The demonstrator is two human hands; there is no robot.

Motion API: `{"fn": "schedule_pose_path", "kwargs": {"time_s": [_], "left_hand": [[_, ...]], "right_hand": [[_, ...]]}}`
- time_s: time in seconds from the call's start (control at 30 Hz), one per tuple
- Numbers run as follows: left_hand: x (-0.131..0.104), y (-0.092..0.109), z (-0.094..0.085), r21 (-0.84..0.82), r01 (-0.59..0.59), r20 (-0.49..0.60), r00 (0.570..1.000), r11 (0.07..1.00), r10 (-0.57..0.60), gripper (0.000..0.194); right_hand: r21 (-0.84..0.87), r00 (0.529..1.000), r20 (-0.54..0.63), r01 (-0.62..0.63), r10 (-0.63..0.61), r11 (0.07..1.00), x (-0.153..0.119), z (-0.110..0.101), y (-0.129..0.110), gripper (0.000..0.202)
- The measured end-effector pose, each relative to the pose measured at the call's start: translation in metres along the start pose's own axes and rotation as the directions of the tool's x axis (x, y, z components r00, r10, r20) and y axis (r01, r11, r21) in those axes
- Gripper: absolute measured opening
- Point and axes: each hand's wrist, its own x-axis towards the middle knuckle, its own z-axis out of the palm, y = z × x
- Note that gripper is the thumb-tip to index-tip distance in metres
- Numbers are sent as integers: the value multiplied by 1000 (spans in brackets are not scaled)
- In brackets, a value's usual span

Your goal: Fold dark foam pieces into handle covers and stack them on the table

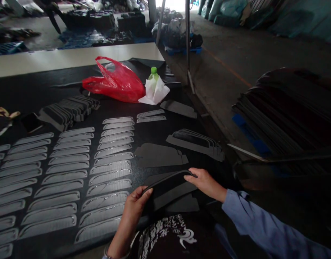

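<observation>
The left hand [137,201] and right hand [204,182] hold a thin, curved black strip [167,176] in pinching grips. Flat grey panels [172,195] lie beneath, near the black surface's [33,86] front edge.

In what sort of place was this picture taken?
Probably a factory or workshop: rows of similar curved pieces lie on a dark-covered table, wrapped bundles sit on a blue pallet behind, and flat dark sheets are stacked at right.

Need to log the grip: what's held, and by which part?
A dark curved piece, pinched near opposite ends by the left hand and right hand.
</observation>
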Motion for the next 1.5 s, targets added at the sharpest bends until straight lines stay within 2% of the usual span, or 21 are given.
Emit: {"fn": "schedule_pose_path", "kwargs": {"time_s": [0.3, 0.47, 0.53, 0.67, 0.73, 0.87, 1.13, 1.23, 1.3, 1.4, 1.47, 1.5], "left_hand": [[-2, 0, 0, 30, -59, -34, 998, 998, 60, 44], [-4, 2, -1, 12, -32, -20, 999, 999, 33, 43], [-9, 7, 0, -57, 12, 18, 1000, 998, -11, 44], [-17, 14, 0, -203, 139, 183, 978, 969, -102, 44], [-18, 14, -1, -236, 163, 207, 972, 958, -115, 39], [-13, 12, 0, -282, 139, 188, 978, 949, -88, 38], [-2, 13, 8, -197, 127, 171, 981, 972, -93, 34], [8, 22, 16, -113, 101, 195, 978, 989, -77, 37], [17, 35, 24, -32, 48, 198, 979, 998, -41, 41], [33, 59, 35, 90, -161, 42, 987, 983, 158, 49], [42, 68, 39, 157, -282, -79, 952, 946, 297, 56], [46, 69, 40, 183, -311, -106, 937, 933, 333, 58]], "right_hand": [[-5, 1000, 15, 12, -12, 1000, 4, -1, -3, 36], [40, 999, 34, -15, 14, 999, 7, -2, -2, 36], [85, 999, 42, -31, 28, 996, 7, -3, -1, 36], [173, 995, 81, -74, 61, 982, 8, -5, -1, 37], [200, 990, 114, -109, 87, 974, 9, -5, -1, 39], [223, 981, 146, -160, 129, 962, 11, -4, -1, 40], [210, 987, 67, -156, 145, 965, 13, -4, 8, 44], [255, 986, 26, -166, 165, 953, 13, -9, 12, 44], [299, 984, -4, -168, 177, 940, 16, -17, 13, 44], [334, 979, -96, -137, 178, 933, 25, -37, 13, 44], [316, 968, -190, -95, 161, 944, 34, -55, 16, 43], [279, 960, -242, -73, 144, 957, 39, -64, 19, 42]]}}
